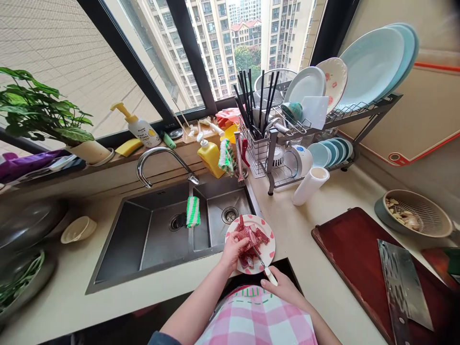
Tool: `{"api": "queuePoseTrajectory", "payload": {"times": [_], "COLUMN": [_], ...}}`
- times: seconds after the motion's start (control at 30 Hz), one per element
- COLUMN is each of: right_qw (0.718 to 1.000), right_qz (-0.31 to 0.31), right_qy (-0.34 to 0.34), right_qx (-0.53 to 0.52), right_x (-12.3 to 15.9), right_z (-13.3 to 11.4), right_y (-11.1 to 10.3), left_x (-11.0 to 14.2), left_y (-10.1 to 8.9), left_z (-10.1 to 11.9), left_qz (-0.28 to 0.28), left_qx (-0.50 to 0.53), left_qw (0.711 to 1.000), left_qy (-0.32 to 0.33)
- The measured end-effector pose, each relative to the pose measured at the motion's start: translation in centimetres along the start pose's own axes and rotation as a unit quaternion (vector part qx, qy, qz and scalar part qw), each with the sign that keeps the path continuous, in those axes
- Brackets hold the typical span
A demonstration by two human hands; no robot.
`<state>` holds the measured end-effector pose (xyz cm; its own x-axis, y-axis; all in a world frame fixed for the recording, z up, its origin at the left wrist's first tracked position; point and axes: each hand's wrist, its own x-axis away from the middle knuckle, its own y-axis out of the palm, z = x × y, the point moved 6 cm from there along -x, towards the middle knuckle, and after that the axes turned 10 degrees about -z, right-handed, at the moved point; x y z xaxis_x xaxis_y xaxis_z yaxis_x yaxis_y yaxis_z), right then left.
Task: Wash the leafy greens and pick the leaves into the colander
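A white plate with pink dots [269, 229] rests on the counter edge beside the sink, carrying pieces of raw red meat [249, 235]. My left hand [233, 250] is closed on the plate's near left rim and touches the meat. My right hand [283, 287] is closed round the white handle of a small knife [261, 262], whose blade lies across the meat.
A double sink [158, 235] with a green striped sponge lies to the left. On the right sit a dark red cutting board [355, 254] with a cleaver [402, 282], a colander, a paper roll and a dish rack [309, 124] full of plates.
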<state>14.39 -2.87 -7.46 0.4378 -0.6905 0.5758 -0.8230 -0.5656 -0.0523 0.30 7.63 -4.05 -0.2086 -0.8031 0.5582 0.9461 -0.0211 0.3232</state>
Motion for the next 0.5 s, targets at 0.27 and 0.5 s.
{"api": "queuePoseTrajectory", "payload": {"times": [0.27,0.5], "right_qw": [0.999,0.997], "right_qz": [0.021,0.002], "right_qy": [0.002,-0.022], "right_qx": [-0.035,-0.075], "right_x": [-0.1,0.0], "right_z": [-0.3,-0.6], "right_y": [0.5,0.7], "left_x": [0.9,1.4], "left_y": [-0.1,0.6], "left_z": [-0.1,0.1], "left_qz": [0.011,-0.002], "left_qx": [-0.033,-0.01], "left_qw": [0.999,1.0], "left_qy": [0.006,-0.011]}}
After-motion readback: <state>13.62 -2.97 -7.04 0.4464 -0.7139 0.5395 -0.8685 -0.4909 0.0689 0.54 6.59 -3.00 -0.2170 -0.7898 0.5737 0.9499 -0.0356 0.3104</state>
